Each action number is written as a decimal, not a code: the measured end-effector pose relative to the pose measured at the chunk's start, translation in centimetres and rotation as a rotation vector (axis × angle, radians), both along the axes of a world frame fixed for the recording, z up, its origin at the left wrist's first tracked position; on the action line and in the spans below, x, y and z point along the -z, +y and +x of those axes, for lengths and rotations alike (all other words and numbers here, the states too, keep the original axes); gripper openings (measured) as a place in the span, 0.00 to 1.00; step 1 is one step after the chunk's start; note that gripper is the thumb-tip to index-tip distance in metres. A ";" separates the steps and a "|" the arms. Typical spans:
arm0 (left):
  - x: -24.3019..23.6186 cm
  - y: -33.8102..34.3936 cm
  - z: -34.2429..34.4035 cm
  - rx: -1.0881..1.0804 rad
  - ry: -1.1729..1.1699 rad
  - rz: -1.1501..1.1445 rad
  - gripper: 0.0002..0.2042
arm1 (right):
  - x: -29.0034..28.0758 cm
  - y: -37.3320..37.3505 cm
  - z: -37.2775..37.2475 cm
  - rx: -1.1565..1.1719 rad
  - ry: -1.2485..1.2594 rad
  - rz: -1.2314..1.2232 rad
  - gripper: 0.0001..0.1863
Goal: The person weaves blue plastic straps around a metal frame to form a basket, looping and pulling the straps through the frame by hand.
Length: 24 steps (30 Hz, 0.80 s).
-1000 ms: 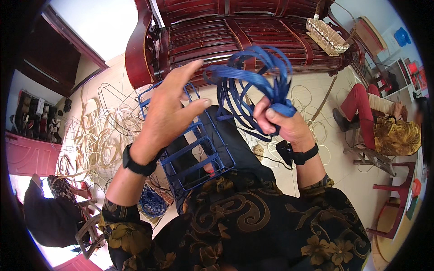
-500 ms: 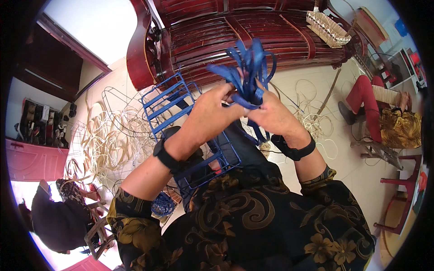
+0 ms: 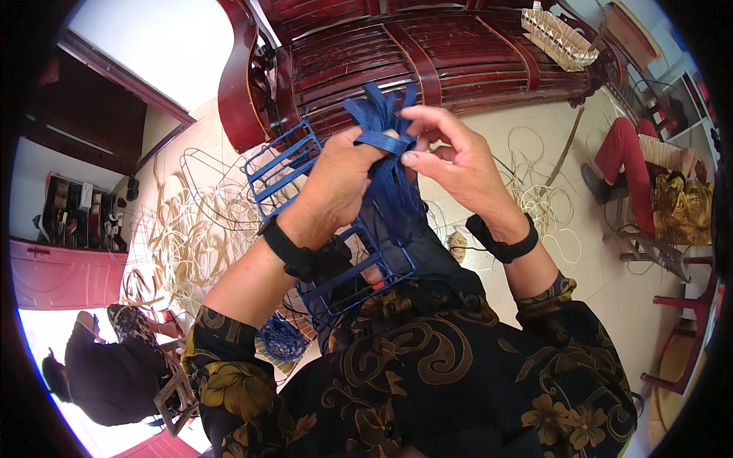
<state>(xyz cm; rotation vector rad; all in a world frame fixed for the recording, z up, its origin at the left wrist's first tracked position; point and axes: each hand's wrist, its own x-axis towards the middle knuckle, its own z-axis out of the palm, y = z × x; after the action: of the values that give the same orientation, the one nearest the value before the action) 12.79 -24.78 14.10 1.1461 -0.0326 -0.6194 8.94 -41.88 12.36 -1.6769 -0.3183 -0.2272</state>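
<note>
My left hand (image 3: 341,169) is closed round the middle of a bundle of flat blue strips (image 3: 397,202). One strip wraps across the bundle like a band at my left fingers. Looped ends fan out above the hand, and the rest hangs below it. My right hand (image 3: 462,156) is at the bundle's right side, thumb and forefinger apart, their tips close to the strips. Whether they touch the strips I cannot tell. Under my arms a blue wire frame (image 3: 284,191), partly woven with blue strips, rests against my lap; my left forearm hides part of it.
A dark red wooden bench (image 3: 343,69) spans the far side, with a pale woven basket (image 3: 560,38) on it. Tangled cream strips (image 3: 191,237) lie on the left floor, and a blue coil (image 3: 282,337) sits low left. One person sits at each side.
The bundle has shifted left and a little down, and now hangs from my left hand. My right hand has come off the strips, its fingers spreading.
</note>
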 end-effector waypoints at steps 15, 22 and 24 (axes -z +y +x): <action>0.0 0.0 1.2 0.222 -0.057 0.040 0.12 | -0.2 -4.2 0.8 -0.122 0.162 0.688 0.12; 0.7 1.1 2.5 -0.011 -0.077 -0.099 0.07 | 1.4 -6.6 1.8 0.539 -0.082 0.145 0.17; 0.3 2.4 3.2 -0.040 -0.068 -0.130 0.06 | 2.1 -8.7 2.0 0.560 -0.018 0.387 0.16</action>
<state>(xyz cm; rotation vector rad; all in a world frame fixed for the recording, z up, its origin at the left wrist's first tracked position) 16.04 -22.37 13.84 1.0394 -0.1062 -0.5354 10.99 -50.56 10.27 -1.3462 0.1852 -0.6756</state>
